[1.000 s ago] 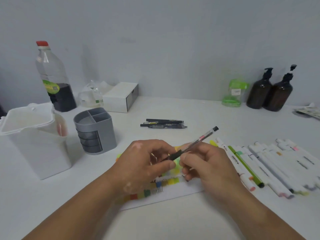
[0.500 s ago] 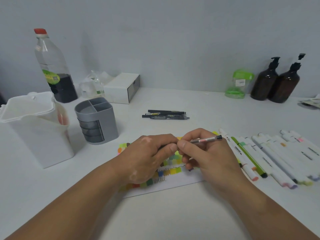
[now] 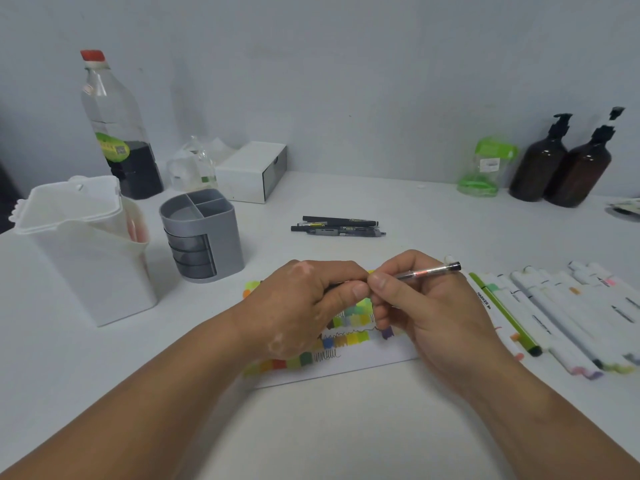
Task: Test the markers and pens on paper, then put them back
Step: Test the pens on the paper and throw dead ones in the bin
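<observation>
Slim pen (image 3: pixel 427 271) with a clear plastic barrel, red print and a black end cap, held nearly level above the paper (image 3: pixel 363 362). Right hand (image 3: pixel 426 306) curled, thumb and forefinger pinching the barrel. Left hand (image 3: pixel 311 306) curled too, thumb and fingers closed on the pen's left end; that end buried in the grip, so tip or cap impossible to tell. Knuckles of both hands almost touching.

Paper flat and white on the matte white desk (image 3: pixel 346 427), largely covered by the hands and wrists; peeking out, rows of small colour swatches in green, yellow, blue, purple and red, plus black scribbled coils.

Right of the paper, markers (image 3: pixel 571 313) side by side: chunky white bodies with tinted ends, one thin green pen among them, the farthest right cut off by the frame edge and blurred. Far of the hands, a few black pens (image 3: pixel 337 226) lying together.

Far left, a grey round holder (image 3: pixel 201 237), divided on top, ribbed drawers in front. Beside it a white translucent bin (image 3: pixel 86 251) with a hinged lid, something pinkish inside, unclear. Behind, a clear bottle (image 3: pixel 114 129) with a red cap and dark liquid low down, a white box (image 3: pixel 252 171), crumpled clear plastic. Far right, two brown pump bottles (image 3: pixel 561 164) and a green-lidded jar (image 3: pixel 485 168).
</observation>
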### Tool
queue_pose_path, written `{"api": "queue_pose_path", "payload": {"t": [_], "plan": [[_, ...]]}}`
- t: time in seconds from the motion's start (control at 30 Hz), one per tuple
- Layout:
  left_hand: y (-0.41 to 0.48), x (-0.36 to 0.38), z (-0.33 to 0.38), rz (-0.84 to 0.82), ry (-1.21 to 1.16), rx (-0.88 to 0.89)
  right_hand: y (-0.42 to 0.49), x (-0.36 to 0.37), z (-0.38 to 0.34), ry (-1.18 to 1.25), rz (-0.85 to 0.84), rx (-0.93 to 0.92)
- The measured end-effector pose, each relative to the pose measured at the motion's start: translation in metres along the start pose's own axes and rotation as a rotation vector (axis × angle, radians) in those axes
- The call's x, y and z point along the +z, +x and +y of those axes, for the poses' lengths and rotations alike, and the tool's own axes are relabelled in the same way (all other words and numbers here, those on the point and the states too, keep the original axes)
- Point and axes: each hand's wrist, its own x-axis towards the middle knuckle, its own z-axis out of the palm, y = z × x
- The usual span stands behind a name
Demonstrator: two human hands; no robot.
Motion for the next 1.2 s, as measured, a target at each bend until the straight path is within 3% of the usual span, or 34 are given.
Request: {"api": "queue_pose_path", "payload": {"t": [0.17,0.33,0.53,0.73,1.2], "plan": [[0.001,0.005,-0.001,-0.014,0.004,-0.010,0.000,-0.001,-0.001,-0.032,0.032,0.003],[-0.002,-0.012,-0.021,-0.007,0.097,-0.147,0.005,-0.012,-0.003,0.079,0.264,0.055],[0.001,-0.009,-0.032,-0.063,0.268,-0.263,-0.002,-0.004,0.001,0.086,0.012,0.232],[0.001,-0.014,-0.033,-0.098,0.305,-0.280,-0.012,0.014,0.015,-0.340,-0.125,0.164],[0.003,-0.013,-0.028,-0.123,0.327,-0.287,-0.015,0.015,0.016,-0.513,-0.166,0.164]]}}
